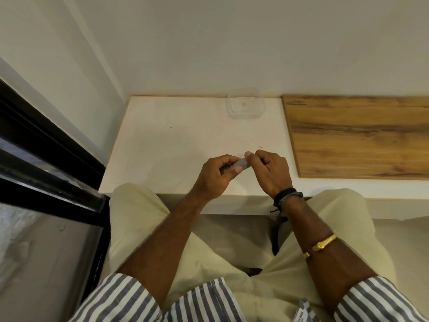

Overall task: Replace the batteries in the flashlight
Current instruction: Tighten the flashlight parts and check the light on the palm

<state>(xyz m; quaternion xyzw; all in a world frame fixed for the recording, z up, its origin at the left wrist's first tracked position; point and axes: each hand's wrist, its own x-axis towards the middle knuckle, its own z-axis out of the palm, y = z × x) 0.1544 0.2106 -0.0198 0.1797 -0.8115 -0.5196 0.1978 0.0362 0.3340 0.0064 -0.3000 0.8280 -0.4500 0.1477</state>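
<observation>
Blue-striped sleeves (120, 296) frame both forearms. Left grip (216, 175) curls round a small grey flashlight (242, 162), right grip (269, 173) pinching its other end, over the white worktop (174, 140) near its front edge. Farther back stands a clear plastic container (245, 113) by the wall.

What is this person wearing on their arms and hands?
Rolled-up sleeves, striped blue-grey and white, on both arms. The right wrist wears dark braided bands; a gold bangle sits higher on that forearm. The left hand and right hand are ungloved.
</observation>
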